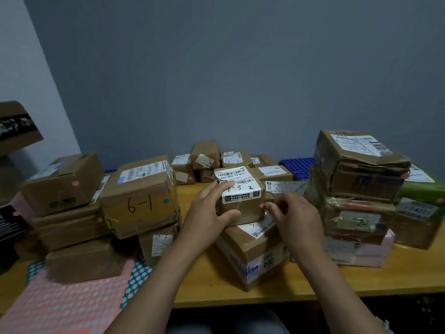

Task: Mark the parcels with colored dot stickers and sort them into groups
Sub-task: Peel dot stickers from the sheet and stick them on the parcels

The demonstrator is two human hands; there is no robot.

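Note:
A small brown parcel (243, 208) with white barcode labels sits on a larger taped parcel (252, 256) at the table's middle. My left hand (212, 213) grips its left side, thumb along the lower front. My right hand (296, 218) is at its right edge, fingertips pressing a pink dot sticker (261, 205) onto the front corner. Sheets of pink dot stickers (65, 307) and teal dot stickers (137, 276) lie at the lower left.
Stacked parcels stand left, one marked 6-1 (142, 196) with a blue dot, another (65, 184) with a pink dot. A tall stack (356, 189) and a green parcel (421, 189) rise at right. Small parcels (216, 162) and a blue crate (298, 165) line the wall. The wooden table's front edge (289, 290) is near.

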